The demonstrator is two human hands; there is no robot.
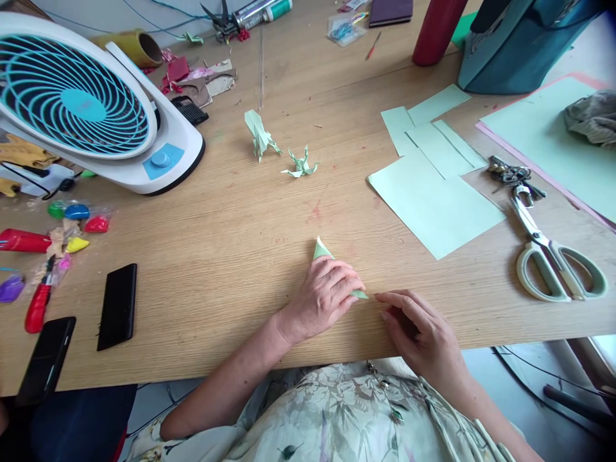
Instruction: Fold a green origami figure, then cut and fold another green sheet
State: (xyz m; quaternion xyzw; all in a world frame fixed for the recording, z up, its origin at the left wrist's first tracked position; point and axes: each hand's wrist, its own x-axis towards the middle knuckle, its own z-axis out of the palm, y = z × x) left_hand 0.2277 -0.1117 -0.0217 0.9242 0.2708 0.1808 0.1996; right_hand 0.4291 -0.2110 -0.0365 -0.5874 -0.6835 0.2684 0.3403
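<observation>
A small piece of folded pale green paper [322,248] lies on the wooden table near its front edge. My left hand [323,295] covers most of it and holds it down, with two pointed corners showing past the fingers. Just right of the lower corner is my right hand [421,330], its fingers bent and slightly apart, holding nothing I can see. Farther back stand two folded paper figures, a taller one [260,136] and a low spiky one [301,164].
Pale green sheets [436,205] lie to the right, beside scissors [546,256] and keys [510,172]. A fan [163,157] stands at the left, with two black phones [118,307] and coloured clay [77,212] nearby. A red bottle [437,32] is at the back.
</observation>
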